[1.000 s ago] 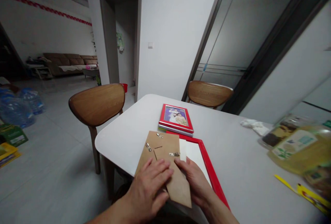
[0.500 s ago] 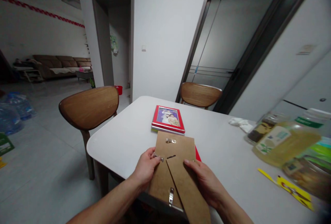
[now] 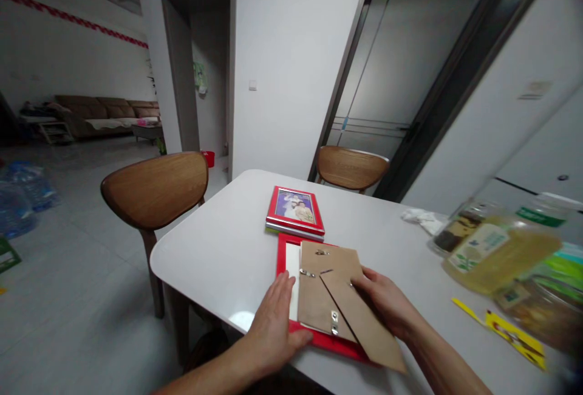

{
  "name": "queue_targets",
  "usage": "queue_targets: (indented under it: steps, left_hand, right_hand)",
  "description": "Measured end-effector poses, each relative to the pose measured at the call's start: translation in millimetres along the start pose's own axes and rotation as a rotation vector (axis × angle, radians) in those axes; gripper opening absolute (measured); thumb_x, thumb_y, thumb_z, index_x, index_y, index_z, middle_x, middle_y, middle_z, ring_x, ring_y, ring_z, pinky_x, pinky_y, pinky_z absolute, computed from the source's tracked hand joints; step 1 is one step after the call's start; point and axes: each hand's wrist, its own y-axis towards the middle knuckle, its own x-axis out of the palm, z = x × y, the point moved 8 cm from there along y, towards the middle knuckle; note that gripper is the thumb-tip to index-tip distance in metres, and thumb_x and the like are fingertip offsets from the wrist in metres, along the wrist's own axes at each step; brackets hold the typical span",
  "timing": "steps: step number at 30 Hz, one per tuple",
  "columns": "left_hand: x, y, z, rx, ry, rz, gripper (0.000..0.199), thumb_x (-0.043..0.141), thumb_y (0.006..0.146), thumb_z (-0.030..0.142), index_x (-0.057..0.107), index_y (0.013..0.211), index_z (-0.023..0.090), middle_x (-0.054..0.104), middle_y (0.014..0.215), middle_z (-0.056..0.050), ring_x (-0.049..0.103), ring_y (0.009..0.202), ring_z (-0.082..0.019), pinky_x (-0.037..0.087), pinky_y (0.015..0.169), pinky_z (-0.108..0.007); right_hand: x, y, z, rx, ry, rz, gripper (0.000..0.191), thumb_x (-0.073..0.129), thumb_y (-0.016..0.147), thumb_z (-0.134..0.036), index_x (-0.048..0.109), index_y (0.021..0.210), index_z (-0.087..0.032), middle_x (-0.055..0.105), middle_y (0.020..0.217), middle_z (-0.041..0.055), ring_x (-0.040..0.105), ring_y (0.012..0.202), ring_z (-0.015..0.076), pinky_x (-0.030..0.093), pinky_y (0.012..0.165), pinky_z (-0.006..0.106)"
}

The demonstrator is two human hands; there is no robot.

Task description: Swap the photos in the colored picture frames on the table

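A brown picture frame backing board (image 3: 319,301) lies over a red picture frame (image 3: 281,255), shifted to the right so that a white strip shows inside the frame's left side. The board has small metal clips and a fold-out stand leg (image 3: 364,316). My right hand (image 3: 387,301) grips the board's right edge; some of its fingers are hidden beneath. My left hand (image 3: 276,319) rests at the frame's lower left corner, fingers stretched out together and thumb apart along the bottom rim. Just beyond, a red-framed photo (image 3: 296,206) rests on top of another frame.
The white table (image 3: 218,261) carries a bottle of yellow liquid (image 3: 496,252), jars and a yellow packet (image 3: 514,337) on the right. A crumpled white tissue (image 3: 423,220) lies near them. Wooden chairs stand at the left (image 3: 159,188) and far side (image 3: 353,167).
The backing board has moved right and down onto the red frame, which now shows around it. My left hand has let go of the board and moved to the frame's lower left corner.
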Motion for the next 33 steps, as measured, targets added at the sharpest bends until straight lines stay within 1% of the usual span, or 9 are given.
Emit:
queue_targets:
  steps: [3,6,11,15,17,21,25,30,33]
  left_hand:
    - [-0.4,1,0,0.029,0.026,-0.042,0.078,0.064,0.061,0.025,0.026,0.128,0.008,0.021,0.136,-0.016,0.018,0.125,-0.026,0.02,0.103,-0.041]
    - [-4.9,5,0,0.069,0.037,-0.057,0.077,0.065,0.061,0.023,0.027,0.127,0.01,0.023,0.135,-0.016,0.02,0.125,-0.026,0.021,0.102,-0.042]
    - [-12.6,5,-5,0.116,0.048,-0.07,0.072,0.064,0.065,0.028,0.03,0.125,0.011,0.026,0.134,-0.018,0.021,0.124,-0.027,0.023,0.101,-0.045]
    - [-16.4,4,-6,0.153,0.05,-0.08,0.064,0.062,0.068,0.033,0.035,0.123,0.011,0.028,0.133,-0.019,0.023,0.124,-0.027,0.024,0.1,-0.045]
    - [-17.3,3,-4,0.172,0.063,-0.079,0.062,0.061,0.069,0.035,0.037,0.121,0.011,0.031,0.132,-0.019,0.025,0.123,-0.027,0.025,0.1,-0.043]
    - [-18.7,2,-2,0.197,0.1,-0.055,0.057,0.06,0.07,0.039,0.043,0.117,0.01,0.036,0.129,-0.018,0.029,0.121,-0.026,0.027,0.099,-0.041]
    - [-18.2,-2,2,0.23,0.141,-0.042,0.041,0.055,0.074,0.039,0.049,0.109,0.017,0.046,0.123,-0.011,0.038,0.115,-0.023,0.025,0.098,-0.043]
    - [-16.2,-2,4,0.242,0.196,-0.081,0.039,0.06,0.068,0.045,0.053,0.097,0.02,0.048,0.121,-0.009,0.038,0.115,-0.023,0.021,0.098,-0.045]
    - [-19.2,1,4,0.245,0.201,-0.115,0.031,0.06,0.068,0.044,0.055,0.085,0.019,0.05,0.119,-0.008,0.04,0.114,-0.022,0.023,0.097,-0.042]
  right_hand:
    - [16,6,0,-0.01,-0.039,-0.045,0.054,0.047,0.064,-0.021,0.04,0.117,-0.018,0.067,0.076,0.0051,0.062,0.057,0.0184,0.047,0.053,0.029]
    - [26,16,-7,-0.1,-0.197,-0.027,0.049,0.044,0.065,-0.021,0.044,0.113,-0.016,0.067,0.079,0.0058,0.061,0.059,0.0176,0.046,0.054,0.028]
    - [19,26,-32,-0.336,-0.824,0.23,0.032,0.043,0.067,-0.028,0.058,0.092,-0.015,0.065,0.085,0.009,0.059,0.071,0.0187,0.042,0.06,0.026]
    - [25,25,-34,-0.363,-1.216,0.328,0.029,0.043,0.07,-0.037,0.06,0.081,-0.016,0.063,0.081,0.0112,0.058,0.069,0.0208,0.038,0.055,0.027]
    - [31,24,-32,-0.378,-1.334,0.348,0.029,0.041,0.073,-0.037,0.06,0.08,-0.017,0.063,0.08,0.0115,0.058,0.068,0.0207,0.037,0.053,0.028]
    - [41,15,-33,-0.515,-1.268,0.33,0.031,0.039,0.076,-0.034,0.059,0.092,-0.016,0.062,0.085,0.0106,0.057,0.077,0.0198,0.041,0.064,0.029]
    - [42,-9,-31,-0.66,-1.095,0.249,0.038,0.043,0.075,-0.039,0.057,0.1,-0.014,0.059,0.097,0.0111,0.054,0.089,0.0196,0.041,0.08,0.032]
    - [58,-42,-18,-0.803,-1.107,0.088,0.032,0.052,0.069,-0.039,0.062,0.094,-0.021,0.058,0.098,0.0089,0.052,0.091,0.021,0.042,0.079,0.036]
    - [70,-49,-12,-0.884,-1.148,0.048,0.023,0.053,0.07,-0.034,0.064,0.088,-0.025,0.058,0.097,0.0076,0.051,0.09,0.021,0.042,0.076,0.037]
